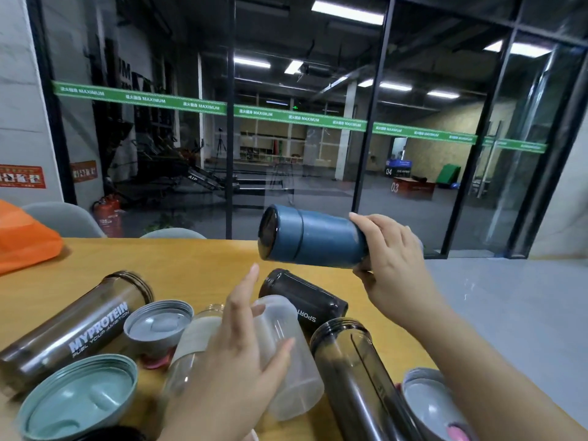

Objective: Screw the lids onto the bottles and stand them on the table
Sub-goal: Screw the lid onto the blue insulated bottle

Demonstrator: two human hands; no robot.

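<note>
Above desk, 1 o'clock: blue bottle (313, 238) held sideways clear of desk (197, 259), lid already seated at its left end; probably turned over for checking before being stood up.
Right hand (393, 259): fingers (366, 219) clenched around bottle's base end, thumb beneath, lid end free.
Left hand (235, 351): fingers spread and released, hovering over frosted bottle (289, 361); contact hard to tell.
Lying at 6 to 9 o'clock: MYPROTEIN bottle (76, 329), dark bottle (356, 370), grey lid (157, 324), green lid (79, 399), all unassembled.
</note>
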